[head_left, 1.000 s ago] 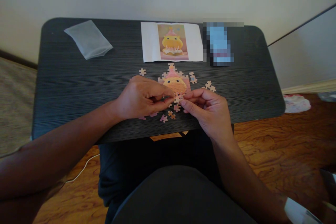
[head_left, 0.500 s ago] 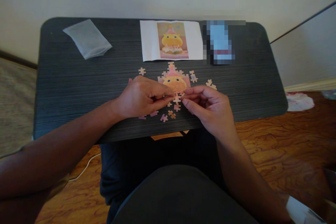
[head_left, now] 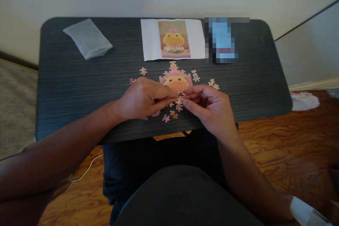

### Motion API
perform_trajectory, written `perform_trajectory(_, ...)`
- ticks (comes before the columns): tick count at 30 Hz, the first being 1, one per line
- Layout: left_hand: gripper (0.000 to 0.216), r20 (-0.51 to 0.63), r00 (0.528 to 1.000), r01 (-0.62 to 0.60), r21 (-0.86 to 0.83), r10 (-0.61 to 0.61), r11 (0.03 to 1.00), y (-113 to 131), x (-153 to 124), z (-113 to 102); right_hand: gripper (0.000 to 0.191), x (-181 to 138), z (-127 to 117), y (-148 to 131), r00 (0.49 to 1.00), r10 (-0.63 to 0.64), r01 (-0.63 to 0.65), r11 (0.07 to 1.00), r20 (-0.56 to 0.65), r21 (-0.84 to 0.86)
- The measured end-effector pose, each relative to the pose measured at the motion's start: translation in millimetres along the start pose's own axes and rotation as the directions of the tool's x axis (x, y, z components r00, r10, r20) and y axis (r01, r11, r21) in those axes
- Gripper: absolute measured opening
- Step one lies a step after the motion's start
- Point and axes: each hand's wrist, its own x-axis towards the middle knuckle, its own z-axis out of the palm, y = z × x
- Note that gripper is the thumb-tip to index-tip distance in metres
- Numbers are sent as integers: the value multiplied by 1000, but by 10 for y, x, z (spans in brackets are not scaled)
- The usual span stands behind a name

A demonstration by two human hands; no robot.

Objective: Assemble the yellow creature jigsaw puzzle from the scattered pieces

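The partly joined jigsaw puzzle [head_left: 177, 82], showing a yellow animal in a pink party hat, lies on the dark table in front of me. My left hand [head_left: 144, 99] is closed in a pinch at its lower edge, fingertips on a small jigsaw piece [head_left: 179, 101]. From the other side my right hand [head_left: 212, 107] grips at the same spot with thumb and forefinger. The fingers partly cover the pieces there, so the exact fit is hidden. Loose pieces lie just below, among them a pink piece [head_left: 166, 118] and an orange-brown piece [head_left: 174, 114].
Behind the puzzle lies a printed reference picture [head_left: 150, 39] on white paper. A clear plastic bag [head_left: 88, 39] rests at the back left, and a pixelated blue object [head_left: 222, 39] at the back right. More loose pieces [head_left: 214, 84] lie to the right. The table [head_left: 259, 77] stands against a wall.
Both hands stay at the puzzle's lower edge, their fingertips shifting only slightly around the piece. The view has moved a little.
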Motion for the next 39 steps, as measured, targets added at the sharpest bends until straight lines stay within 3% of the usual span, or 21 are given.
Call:
perform_trajectory(8, 24, -118, 992, -38, 130, 53, 991, 26, -18, 19, 13, 14, 64, -17, 987, -44, 50, 998, -152, 40)
perform_trajectory(14, 34, -185, 949, -183, 343, 257, 921, 46, -40, 139, 13, -39, 185, -46, 971, -52, 62, 997, -234, 35)
perform_trajectory(20, 34, -186, 957, -143, 363, 222, 921, 80, -54, 198, 16, -108, 270, -47, 968, -31, 49, 997, -250, 67)
perform_trajectory(23, 36, -135, 978, -102, 361, 160, 927, 88, -50, 195, 15, -144, 209, -34, 977, -18, 12, 999, -214, -31)
perform_trajectory(27, 39, -96, 991, -42, 429, 92, 902, 54, -41, 205, 9, -180, 43, -21, 971, -84, 8, 947, -224, -322)
perform_trajectory(33, 35, -56, 994, -53, 466, 89, 883, 9, -30, 245, 11, -130, -83, 31, 944, -327, 246, 768, -31, -592)
perform_trajectory(39, 31, -56, 991, -84, 441, 120, 894, 4, -9, 274, 16, -29, -67, 95, 916, -397, 323, 652, 54, -686)
